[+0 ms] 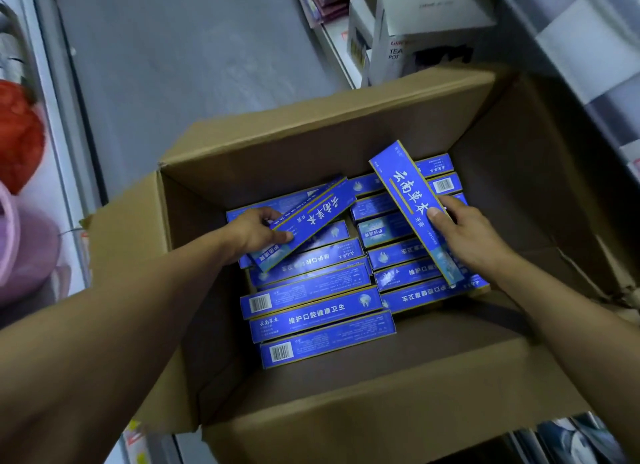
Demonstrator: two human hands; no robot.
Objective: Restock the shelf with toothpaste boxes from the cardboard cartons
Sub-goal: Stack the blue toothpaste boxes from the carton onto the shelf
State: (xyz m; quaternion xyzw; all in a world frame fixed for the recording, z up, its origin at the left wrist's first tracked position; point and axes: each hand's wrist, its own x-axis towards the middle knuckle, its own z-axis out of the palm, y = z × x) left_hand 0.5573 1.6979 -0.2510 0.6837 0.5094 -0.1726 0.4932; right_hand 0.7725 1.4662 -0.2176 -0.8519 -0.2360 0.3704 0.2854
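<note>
Both hands reach into an open cardboard carton (346, 145) whose flaps fold outward; the left hand (254, 230) pinches one blue toothpaste box (308, 221) near its lower end, tilted up above the stacked boxes (318, 320). The right hand (464, 235) grips a second toothpaste box (412, 207), thumb across its face, angled toward the far wall. Bare carton floor lies open at the near side, and grey floor (194, 65) stretches beyond the far rim
</note>
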